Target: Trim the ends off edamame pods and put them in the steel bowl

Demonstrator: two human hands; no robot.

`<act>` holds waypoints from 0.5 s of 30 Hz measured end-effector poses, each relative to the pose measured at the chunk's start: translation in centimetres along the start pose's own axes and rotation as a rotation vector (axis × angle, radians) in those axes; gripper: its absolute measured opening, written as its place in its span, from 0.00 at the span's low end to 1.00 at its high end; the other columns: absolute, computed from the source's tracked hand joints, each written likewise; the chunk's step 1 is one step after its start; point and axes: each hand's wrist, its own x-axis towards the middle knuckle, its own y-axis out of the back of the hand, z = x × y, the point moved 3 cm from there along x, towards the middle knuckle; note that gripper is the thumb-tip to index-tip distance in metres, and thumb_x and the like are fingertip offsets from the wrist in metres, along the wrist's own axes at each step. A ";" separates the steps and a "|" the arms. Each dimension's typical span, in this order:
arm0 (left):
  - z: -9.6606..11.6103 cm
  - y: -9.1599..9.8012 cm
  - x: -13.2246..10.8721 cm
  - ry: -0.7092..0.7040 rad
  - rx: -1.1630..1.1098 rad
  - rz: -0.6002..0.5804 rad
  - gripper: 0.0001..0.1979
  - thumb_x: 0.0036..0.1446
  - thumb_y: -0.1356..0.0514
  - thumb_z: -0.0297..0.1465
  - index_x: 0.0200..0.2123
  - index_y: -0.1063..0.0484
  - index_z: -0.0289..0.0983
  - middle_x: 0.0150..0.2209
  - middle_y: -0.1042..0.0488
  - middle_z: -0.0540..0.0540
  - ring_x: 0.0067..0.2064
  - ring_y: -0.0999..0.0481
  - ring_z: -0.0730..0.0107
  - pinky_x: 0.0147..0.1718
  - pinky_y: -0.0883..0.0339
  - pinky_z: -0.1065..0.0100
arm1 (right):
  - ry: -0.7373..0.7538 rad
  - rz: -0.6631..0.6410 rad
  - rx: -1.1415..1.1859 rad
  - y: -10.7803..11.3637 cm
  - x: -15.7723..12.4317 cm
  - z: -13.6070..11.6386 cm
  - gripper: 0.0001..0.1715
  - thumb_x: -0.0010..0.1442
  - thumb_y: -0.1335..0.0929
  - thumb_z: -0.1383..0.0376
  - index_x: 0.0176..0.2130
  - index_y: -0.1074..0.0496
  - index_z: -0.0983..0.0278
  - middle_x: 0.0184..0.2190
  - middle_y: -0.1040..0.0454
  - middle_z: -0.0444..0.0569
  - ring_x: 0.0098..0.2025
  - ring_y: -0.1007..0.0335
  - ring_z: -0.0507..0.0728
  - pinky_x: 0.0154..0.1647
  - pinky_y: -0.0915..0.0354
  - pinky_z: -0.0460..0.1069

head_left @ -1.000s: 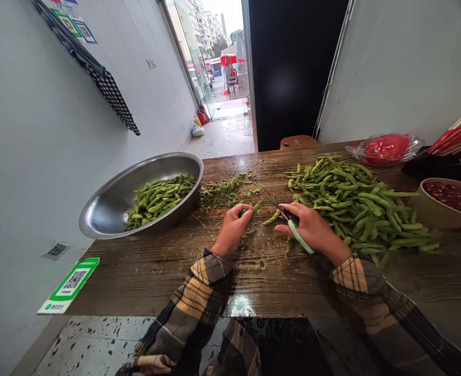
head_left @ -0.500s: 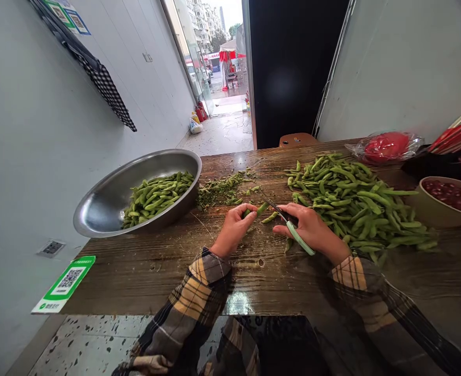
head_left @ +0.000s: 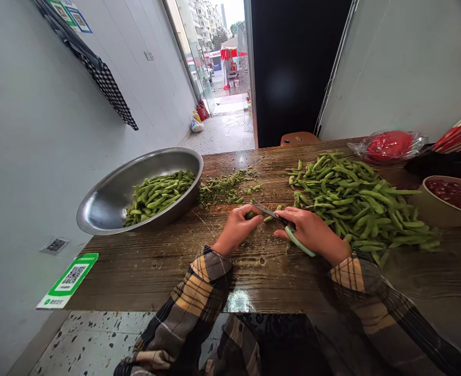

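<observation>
My left hand [head_left: 235,228] pinches a green bean pod [head_left: 250,214] just above the wooden table [head_left: 167,261]. My right hand [head_left: 312,230] grips scissors [head_left: 288,230] with pale green handles; their blades point left and meet the pod beside my left fingers. A big heap of untrimmed green pods [head_left: 355,201] lies just right of my right hand. A steel basin [head_left: 108,201] holding trimmed pods stands tilted at the table's left end. Cut tips and scraps [head_left: 220,190] are strewn between the basin and my hands.
At the right edge stands a tan bowl of dark red fruit [head_left: 449,201], with a plastic-wrapped red item [head_left: 387,146] behind it. A chair back [head_left: 298,138] shows past the table's far edge. The white wall runs close on the left, carrying a green QR sticker [head_left: 68,279].
The scissor blades have swung left and closed in on the pod in my left fingers. My left hand has shifted slightly right and lowered the pod. The view drifted a little.
</observation>
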 end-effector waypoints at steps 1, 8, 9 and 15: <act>0.0 0.0 0.0 0.001 0.004 0.000 0.06 0.50 0.37 0.32 0.27 0.25 0.34 0.29 0.27 0.49 0.33 0.33 0.72 0.35 0.41 0.71 | 0.003 -0.001 -0.008 0.0 0.0 0.0 0.23 0.57 0.29 0.56 0.51 0.29 0.61 0.43 0.24 0.53 0.42 0.26 0.62 0.42 0.32 0.54; -0.5 -0.2 -0.1 0.132 -0.282 0.050 0.08 0.47 0.35 0.33 0.28 0.30 0.35 0.22 0.36 0.54 0.22 0.41 0.80 0.21 0.48 0.75 | -0.023 0.045 -0.014 0.1 0.1 -0.1 0.22 0.57 0.30 0.56 0.50 0.29 0.60 0.42 0.24 0.53 0.43 0.26 0.62 0.42 0.32 0.54; -0.7 -0.2 -0.1 0.170 -0.374 0.066 0.10 0.47 0.34 0.34 0.29 0.31 0.36 0.20 0.38 0.56 0.20 0.44 0.81 0.19 0.51 0.76 | -0.039 0.069 -0.012 0.2 0.1 -0.1 0.23 0.57 0.30 0.55 0.50 0.29 0.60 0.42 0.24 0.52 0.43 0.26 0.62 0.42 0.32 0.54; -1.5 0.3 0.1 0.248 -0.695 0.136 0.15 0.45 0.32 0.35 0.32 0.34 0.36 0.26 0.28 0.51 0.21 0.37 0.82 0.16 0.52 0.79 | -0.089 0.135 0.013 0.5 0.2 -0.1 0.28 0.55 0.29 0.52 0.52 0.30 0.61 0.42 0.25 0.52 0.41 0.26 0.61 0.42 0.31 0.54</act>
